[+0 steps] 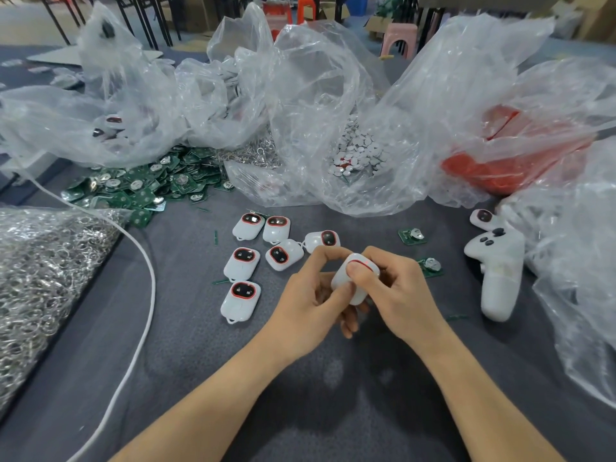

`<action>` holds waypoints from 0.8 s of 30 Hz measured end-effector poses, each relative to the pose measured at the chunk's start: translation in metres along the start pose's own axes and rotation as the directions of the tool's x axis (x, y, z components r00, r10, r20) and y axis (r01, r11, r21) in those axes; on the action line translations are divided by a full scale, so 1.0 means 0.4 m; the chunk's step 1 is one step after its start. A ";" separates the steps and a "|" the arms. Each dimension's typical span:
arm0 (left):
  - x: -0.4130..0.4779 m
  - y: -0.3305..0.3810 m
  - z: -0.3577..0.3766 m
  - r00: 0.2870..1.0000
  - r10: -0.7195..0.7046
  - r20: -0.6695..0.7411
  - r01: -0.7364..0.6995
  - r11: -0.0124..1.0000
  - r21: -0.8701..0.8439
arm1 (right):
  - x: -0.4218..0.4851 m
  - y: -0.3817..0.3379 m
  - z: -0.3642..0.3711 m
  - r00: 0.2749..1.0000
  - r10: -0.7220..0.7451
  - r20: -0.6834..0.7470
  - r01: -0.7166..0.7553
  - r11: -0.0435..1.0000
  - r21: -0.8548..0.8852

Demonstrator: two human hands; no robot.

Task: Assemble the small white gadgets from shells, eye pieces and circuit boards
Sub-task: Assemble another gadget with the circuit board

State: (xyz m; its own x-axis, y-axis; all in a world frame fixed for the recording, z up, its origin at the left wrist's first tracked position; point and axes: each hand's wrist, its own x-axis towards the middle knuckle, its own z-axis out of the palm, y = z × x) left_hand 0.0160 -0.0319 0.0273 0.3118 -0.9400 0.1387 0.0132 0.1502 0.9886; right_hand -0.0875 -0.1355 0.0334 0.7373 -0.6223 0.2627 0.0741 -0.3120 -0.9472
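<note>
Both hands hold one small white gadget point(354, 282) with a red-rimmed eye piece just above the grey cloth. My left hand point(308, 296) grips it from the left, thumb on its lower face. My right hand point(395, 290) grips it from the right, thumb pressing near the red rim. Several finished white gadgets point(242, 263) with dark red-rimmed eyes lie to the left of my hands. Two loose green circuit boards point(412, 235) lie to the right, and a heap of circuit boards point(143, 186) sits at the back left.
Clear plastic bags crowd the back: one holds white round discs point(358, 155), one red parts point(500, 168). Metal key rings point(43, 261) fill a bag at left. A white cable point(146, 271) curves across the cloth. A white controller point(498, 278) lies at right.
</note>
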 end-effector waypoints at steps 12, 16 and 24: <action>0.003 0.008 -0.010 1.000 -0.020 0.018 0.021 0.998 -0.059 | -0.003 0.004 -0.006 0.994 0.015 0.110 -0.025 0.996 0.091; 0.011 0.009 -0.012 0.998 -0.031 -0.062 0.023 0.992 -0.126 | 0.000 -0.001 -0.009 0.995 -0.016 0.099 0.009 0.998 0.067; -0.004 0.011 -0.080 0.915 0.109 -0.388 -0.135 0.990 -0.042 | -0.003 0.015 -0.008 0.997 0.071 0.021 -0.070 0.996 -0.063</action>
State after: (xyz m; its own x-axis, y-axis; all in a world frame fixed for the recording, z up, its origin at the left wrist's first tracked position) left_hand 0.0458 -0.0200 0.0297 0.6552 -0.7253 0.2113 0.0106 0.2885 0.9574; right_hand -0.0903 -0.1389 0.0279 0.7544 -0.6280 0.1909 -0.0200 -0.3127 -0.9496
